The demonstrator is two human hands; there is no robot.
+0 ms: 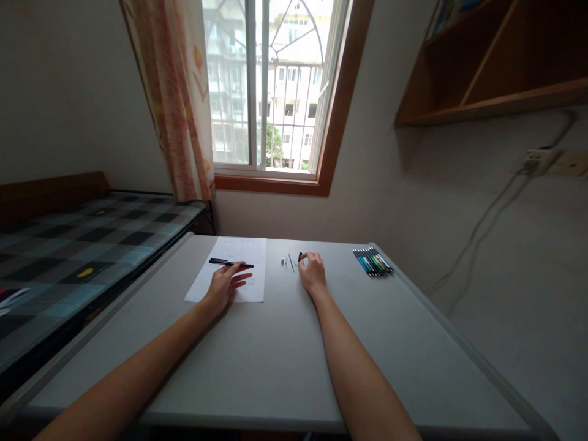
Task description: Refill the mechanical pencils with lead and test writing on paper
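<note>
My left hand (225, 283) is over a sheet of paper (250, 291) on the left part of the table. Thumb and forefinger pinch a black pen (220, 261), which lies crosswise with its clip end to the left; the other fingers are spread. Right of the paper, my right hand (313, 271) has its fingers curled together at a short black piece (300, 256), perhaps part of a pen, mostly hidden by the fingers. Just left of it lie a thin pen refill (291, 263), a small dark-and-light piece (282, 261) and other tiny parts too small to name.
A row of several pens (373, 262) lies at the table's (257, 361) right far side. The window (275, 92) and curtain (177, 104) are beyond. A bed (114, 223) stands left; a wooden shelf (487, 104) and cables (482, 226) are on the right wall.
</note>
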